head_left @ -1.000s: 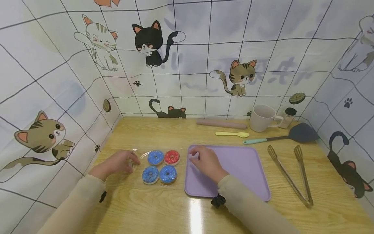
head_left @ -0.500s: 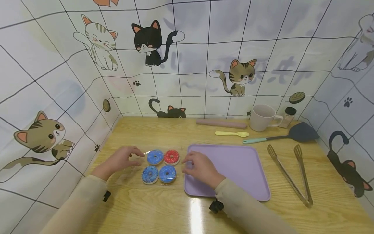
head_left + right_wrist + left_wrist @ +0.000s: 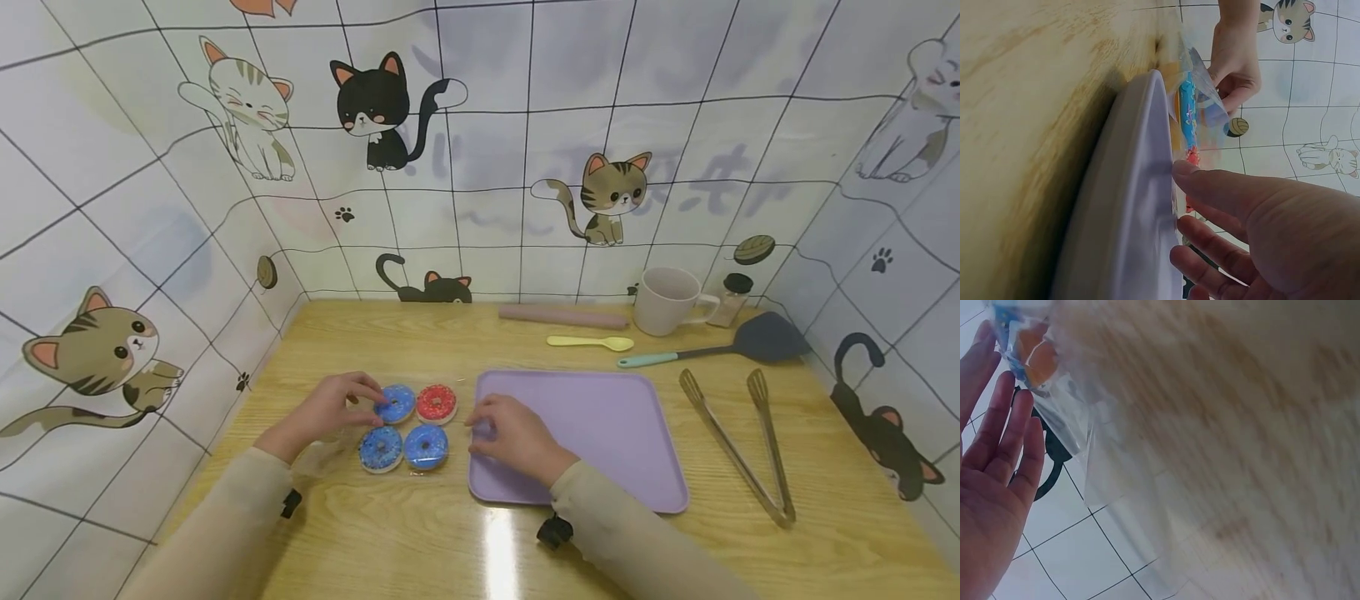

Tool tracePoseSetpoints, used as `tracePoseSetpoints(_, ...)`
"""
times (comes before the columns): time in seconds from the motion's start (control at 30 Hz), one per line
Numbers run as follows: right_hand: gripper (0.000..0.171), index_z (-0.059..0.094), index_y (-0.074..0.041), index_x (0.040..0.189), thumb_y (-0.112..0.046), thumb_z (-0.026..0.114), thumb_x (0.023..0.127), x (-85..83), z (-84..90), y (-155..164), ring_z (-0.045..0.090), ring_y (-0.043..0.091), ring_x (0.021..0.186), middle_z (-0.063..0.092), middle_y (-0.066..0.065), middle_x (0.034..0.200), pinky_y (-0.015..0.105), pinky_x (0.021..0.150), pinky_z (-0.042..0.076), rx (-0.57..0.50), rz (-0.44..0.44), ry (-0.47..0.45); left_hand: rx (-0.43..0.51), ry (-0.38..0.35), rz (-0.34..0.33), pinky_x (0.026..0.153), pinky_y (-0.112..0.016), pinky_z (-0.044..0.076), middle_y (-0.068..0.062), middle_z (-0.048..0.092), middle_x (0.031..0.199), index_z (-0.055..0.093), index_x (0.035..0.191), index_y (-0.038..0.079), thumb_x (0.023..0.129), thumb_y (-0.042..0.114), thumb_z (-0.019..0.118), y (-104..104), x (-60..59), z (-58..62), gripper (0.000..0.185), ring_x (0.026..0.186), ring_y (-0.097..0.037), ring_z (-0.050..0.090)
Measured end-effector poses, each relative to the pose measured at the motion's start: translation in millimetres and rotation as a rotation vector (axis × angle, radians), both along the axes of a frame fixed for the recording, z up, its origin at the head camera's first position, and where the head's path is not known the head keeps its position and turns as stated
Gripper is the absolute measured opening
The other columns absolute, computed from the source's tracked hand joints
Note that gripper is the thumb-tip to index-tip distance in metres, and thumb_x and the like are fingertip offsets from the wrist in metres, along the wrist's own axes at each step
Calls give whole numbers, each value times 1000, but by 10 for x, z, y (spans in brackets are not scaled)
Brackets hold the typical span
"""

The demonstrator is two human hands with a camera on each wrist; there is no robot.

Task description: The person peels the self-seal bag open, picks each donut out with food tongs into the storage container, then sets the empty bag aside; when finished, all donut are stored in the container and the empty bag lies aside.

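So here's the setup: a clear plastic bag with four round toy donuts inside [image 3: 408, 425], three blue-iced and one red-iced, lies flat on the light wooden worktop [image 3: 420, 342], just left of a flat lilac plastic tray [image 3: 600, 433]. The bag sits right between the two hands.

The left hand [image 3: 326, 410] is at the bag's left side, fingers curled over onto the far-left blue donut, looks like it's touching or pinching the plastic there. From the left wrist view the fingers [image 3: 1004, 425] look fairly straight next to the film, so I honestly can't tell whether that grip is pinched or just resting.

The right hand [image 3: 510, 433] sits over the tray's near-left corner, fingertips reaching left to the bag's right edge. In the right wrist view the fingers [image 3: 1222, 194] are loosely extended, touching the plastic just past the tray rim, not clamped on it.

The key bit is that the bag lies left of the right hand and right of the left hand, both about equally close, with the tray directly to the bag's right, almost touching.

Further back sit a pink mug [image 3: 663, 302], a yellow spoon [image 3: 592, 342], a grey spatula [image 3: 720, 346] and metal tongs [image 3: 738, 446].
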State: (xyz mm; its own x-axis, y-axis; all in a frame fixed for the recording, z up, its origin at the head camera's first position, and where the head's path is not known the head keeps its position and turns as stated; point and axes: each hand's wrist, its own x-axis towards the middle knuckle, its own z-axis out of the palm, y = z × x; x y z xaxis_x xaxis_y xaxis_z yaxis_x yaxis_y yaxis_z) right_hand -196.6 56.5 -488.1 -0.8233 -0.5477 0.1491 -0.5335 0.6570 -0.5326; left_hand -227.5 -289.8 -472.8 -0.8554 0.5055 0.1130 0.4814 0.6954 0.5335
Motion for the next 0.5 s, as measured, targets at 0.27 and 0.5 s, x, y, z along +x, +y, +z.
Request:
tracePoseSetpoints(0.27, 33, 79, -15, 108, -25, 90, 79, -21, -41, 8, 60, 12, 91, 72, -2, 111, 31, 80, 53, 4, 7, 9, 11, 11, 20, 78, -31, 53, 3, 71, 106, 84, 95, 17, 85, 15, 86, 36, -8, -51, 11, 99, -17, 64)
tracePoseSetpoints(0.5, 32, 80, -17, 109, -28, 90, 80, -35, -62, 10, 60, 10, 91, 71, -6, 111, 29, 80, 52, 23, 0, 12, -6, 38, 40, 77, -33, 55, 9, 72, 104, 83, 94, 22, 88, 18, 83, -9, -9, -74, 8, 97, -13, 66)
